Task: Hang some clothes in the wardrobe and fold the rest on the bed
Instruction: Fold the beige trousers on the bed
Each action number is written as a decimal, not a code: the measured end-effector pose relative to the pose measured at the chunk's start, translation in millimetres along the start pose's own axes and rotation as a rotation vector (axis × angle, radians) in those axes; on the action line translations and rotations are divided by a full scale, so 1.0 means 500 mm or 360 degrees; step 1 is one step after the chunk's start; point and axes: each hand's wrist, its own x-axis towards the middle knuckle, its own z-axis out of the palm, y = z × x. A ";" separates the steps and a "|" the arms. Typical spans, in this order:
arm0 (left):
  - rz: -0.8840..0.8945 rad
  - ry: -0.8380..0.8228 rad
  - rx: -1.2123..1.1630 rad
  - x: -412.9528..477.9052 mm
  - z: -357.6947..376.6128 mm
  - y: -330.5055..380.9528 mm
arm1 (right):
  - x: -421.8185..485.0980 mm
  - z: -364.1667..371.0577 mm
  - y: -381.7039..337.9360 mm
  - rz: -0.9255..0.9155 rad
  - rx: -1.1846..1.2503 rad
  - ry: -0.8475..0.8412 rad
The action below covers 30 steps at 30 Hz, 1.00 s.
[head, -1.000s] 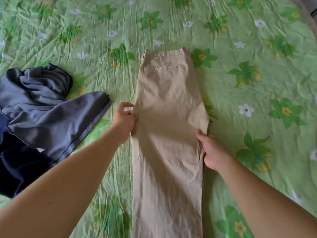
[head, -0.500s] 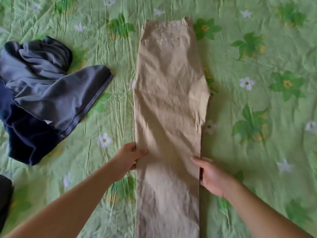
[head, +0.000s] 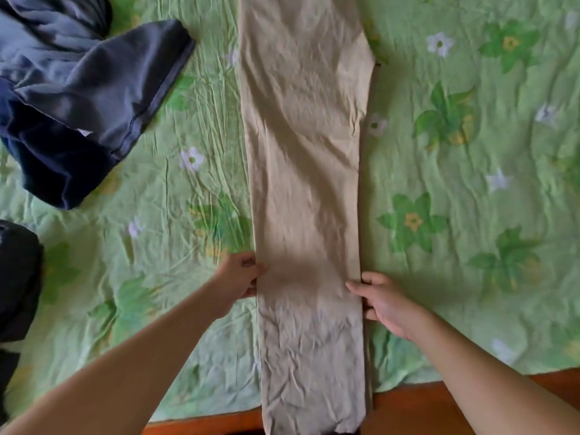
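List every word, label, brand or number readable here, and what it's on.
No readable text.
The beige trousers, the grey and navy clothes and the flowered green bedsheet show no lettering.
A small white patch, perhaps a tag, among the navy clothes is too small to read.

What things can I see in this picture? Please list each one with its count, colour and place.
trousers: one, beige, lying lengthwise down the middle of the bed, lower end passing over the near edge
bedsheet: one, light green with green and white flowers, wrinkled, covering the bed
grey garment: one, grey-blue, crumpled at the upper left, apart from the trousers
navy garment: one, dark blue, partly under the grey garment
dark cloth: one, black, at the left edge, mostly cut off
wooden strip: one, reddish brown, along the bottom below the bedsheet
left hand: one, holds the left edge of the trousers
right hand: one, holds the right edge of the trousers
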 end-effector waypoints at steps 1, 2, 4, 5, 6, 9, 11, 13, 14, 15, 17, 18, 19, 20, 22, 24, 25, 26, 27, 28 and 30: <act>0.0039 0.0063 -0.0026 -0.005 0.003 -0.010 | -0.002 0.007 0.015 -0.0041 -0.0015 0.0072; 0.0081 0.0139 -0.0023 -0.008 0.005 -0.017 | -0.002 0.014 0.027 -0.0088 -0.0033 0.0142; 0.0157 0.0242 -0.0022 -0.013 0.010 -0.028 | -0.002 0.026 0.041 -0.0191 -0.0035 0.0233; 0.0178 0.0255 -0.0032 -0.016 0.011 -0.034 | -0.005 0.030 0.047 -0.0225 -0.0022 0.0261; 0.0178 0.0239 -0.0029 -0.020 0.011 -0.043 | -0.011 0.032 0.053 -0.0248 -0.0022 0.0283; 0.0101 0.0110 0.0098 -0.050 0.006 -0.091 | -0.035 0.031 0.095 -0.0296 -0.0284 0.0295; 0.0056 0.0073 0.0197 -0.073 0.010 -0.139 | -0.047 0.030 0.136 -0.0296 -0.0431 0.0288; 0.0063 0.0112 0.0205 -0.093 0.020 -0.183 | -0.057 0.028 0.169 -0.0348 -0.0564 0.0308; 0.0087 0.0152 0.0196 -0.101 0.027 -0.200 | -0.061 0.026 0.181 -0.0406 -0.0655 0.0355; 0.0123 0.0206 0.0213 -0.106 0.035 -0.216 | -0.063 0.024 0.192 -0.0470 -0.0755 0.0421; 0.0212 0.0315 0.0304 -0.120 0.055 -0.240 | -0.069 0.022 0.212 -0.0563 -0.0975 0.0519; 0.0239 0.0353 0.0348 -0.131 0.066 -0.249 | -0.076 0.027 0.223 -0.0583 -0.1100 0.0557; 0.0258 0.0379 0.0368 -0.141 0.077 -0.257 | -0.084 0.034 0.236 -0.0610 -0.1233 0.0590; 0.0266 0.0397 0.0380 -0.151 0.088 -0.268 | -0.092 0.040 0.249 -0.0616 -0.1369 0.0614; 0.0276 0.0448 0.0414 -0.166 0.101 -0.290 | -0.108 0.043 0.272 -0.0629 -0.1503 0.0661; 0.0253 0.0455 0.0338 -0.183 0.103 -0.313 | -0.122 0.031 0.288 -0.0700 -0.1408 0.0654; 0.0229 0.0424 0.0221 -0.191 0.101 -0.326 | -0.128 0.021 0.291 -0.0727 -0.1340 0.0651; 0.0198 0.0374 0.0105 -0.200 0.099 -0.338 | -0.131 0.011 0.292 -0.0736 -0.1281 0.0642; 0.0162 0.0313 0.0019 -0.209 0.096 -0.351 | -0.133 0.001 0.293 -0.0731 -0.1236 0.0611; 0.0127 0.0247 -0.0023 -0.217 0.093 -0.363 | -0.134 -0.006 0.293 -0.0709 -0.1194 0.0555; 0.0069 0.0151 -0.0026 -0.232 0.091 -0.380 | -0.140 -0.016 0.288 -0.0649 -0.1115 0.0423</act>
